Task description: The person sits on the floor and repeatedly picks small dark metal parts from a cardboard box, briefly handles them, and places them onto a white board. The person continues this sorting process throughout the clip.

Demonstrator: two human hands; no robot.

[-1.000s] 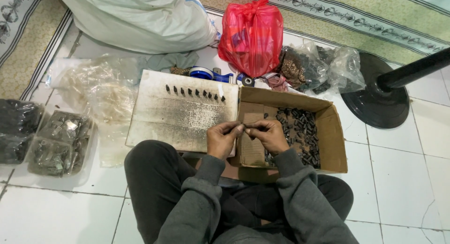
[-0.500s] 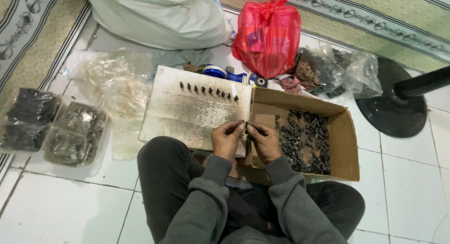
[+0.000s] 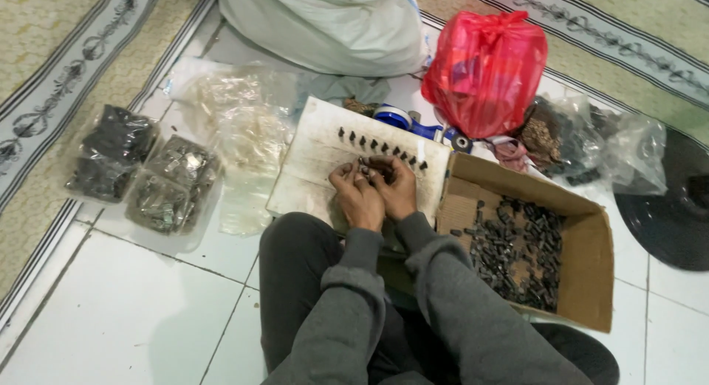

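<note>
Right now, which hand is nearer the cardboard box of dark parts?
Right. The right hand rests on the white board just beside the cardboard box; the left hand sits farther away, on its other side.

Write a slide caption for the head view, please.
Both hands, left and right, meet over a white board beside a cardboard box.

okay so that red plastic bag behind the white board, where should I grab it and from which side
Probably by the bunched, twisted neck at the top of the red bag, coming from above. The plastic gathers there into a narrow handful, while the body below bulges wide, and the cardboard box and clear bags crowd its base.
</note>
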